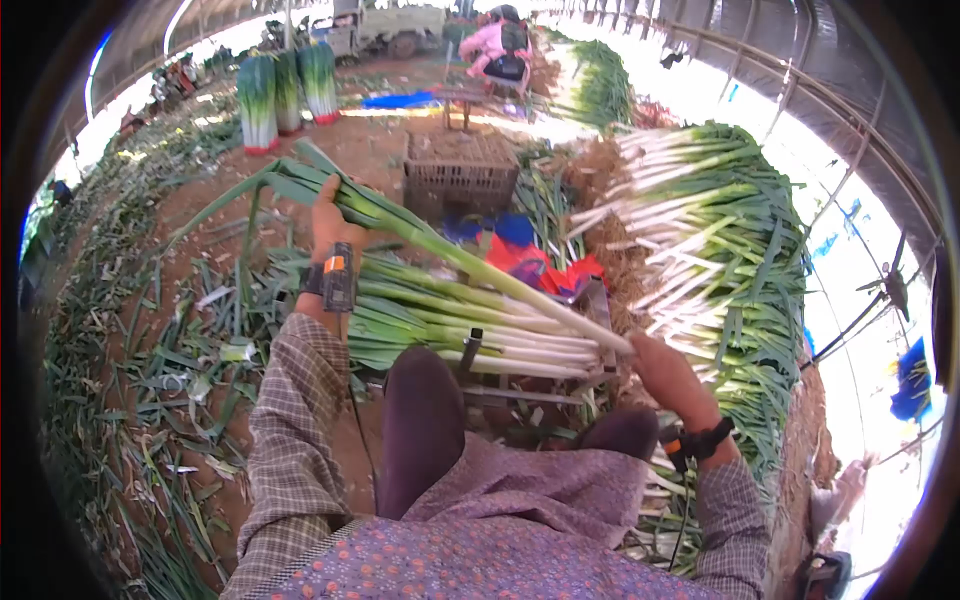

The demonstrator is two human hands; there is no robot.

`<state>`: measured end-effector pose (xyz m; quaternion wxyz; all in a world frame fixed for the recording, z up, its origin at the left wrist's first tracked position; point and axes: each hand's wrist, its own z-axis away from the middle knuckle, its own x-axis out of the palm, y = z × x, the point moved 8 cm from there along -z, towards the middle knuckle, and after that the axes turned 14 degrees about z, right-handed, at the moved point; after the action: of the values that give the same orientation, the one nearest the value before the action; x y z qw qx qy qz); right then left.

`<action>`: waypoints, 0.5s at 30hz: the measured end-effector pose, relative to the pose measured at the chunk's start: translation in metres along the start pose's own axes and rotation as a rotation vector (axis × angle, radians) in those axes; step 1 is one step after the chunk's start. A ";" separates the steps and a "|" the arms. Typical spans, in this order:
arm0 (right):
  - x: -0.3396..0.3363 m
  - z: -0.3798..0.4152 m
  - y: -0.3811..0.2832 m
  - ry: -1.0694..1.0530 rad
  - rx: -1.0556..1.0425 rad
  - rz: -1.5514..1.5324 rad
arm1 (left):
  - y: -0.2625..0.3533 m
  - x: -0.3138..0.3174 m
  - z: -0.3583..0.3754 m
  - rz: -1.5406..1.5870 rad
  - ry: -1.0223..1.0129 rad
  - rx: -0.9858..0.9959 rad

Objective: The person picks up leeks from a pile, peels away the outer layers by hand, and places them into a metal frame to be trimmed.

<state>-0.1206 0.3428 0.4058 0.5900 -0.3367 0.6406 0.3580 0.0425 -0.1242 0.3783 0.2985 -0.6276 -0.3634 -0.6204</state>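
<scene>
One long leek point(480, 268) is stretched between my two hands, slanting down from left to right. My left hand point(335, 218) is closed around its green leafy part, with leaf tips hanging off to the left. At the white root end, my right hand point(665, 368) has its fingers closed. Below the held leek, a row of several leeks point(480, 325) lies on a low metal stand point(520, 397) in front of my knees, white ends to the right.
A large pile of leeks point(720, 240) lies on the right. Beyond the stand are red and blue cloth point(525, 258) and a crate point(460, 170). Leaf scraps point(170, 400) cover the left ground. Upright bundles point(258, 105) and a seated person point(500, 50) are farther back.
</scene>
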 end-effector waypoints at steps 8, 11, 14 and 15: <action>0.079 -0.160 -0.002 0.123 -0.190 -0.093 | -0.016 -0.132 -0.066 -0.117 0.315 0.117; 0.150 -0.229 0.010 0.162 -0.216 -0.186 | -0.017 -0.173 -0.087 -0.141 0.394 0.123; 0.219 -0.278 0.016 0.133 -0.184 -0.202 | -0.015 -0.226 -0.099 -0.395 0.455 0.074; 0.244 -0.288 0.020 0.084 -0.174 -0.175 | -0.021 -0.243 -0.096 -0.505 0.487 -0.015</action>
<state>-0.3047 0.1041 0.1778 0.5602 -0.4558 0.5995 0.3450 -0.0207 -0.2127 0.1398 0.2088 -0.3535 -0.4206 -0.8090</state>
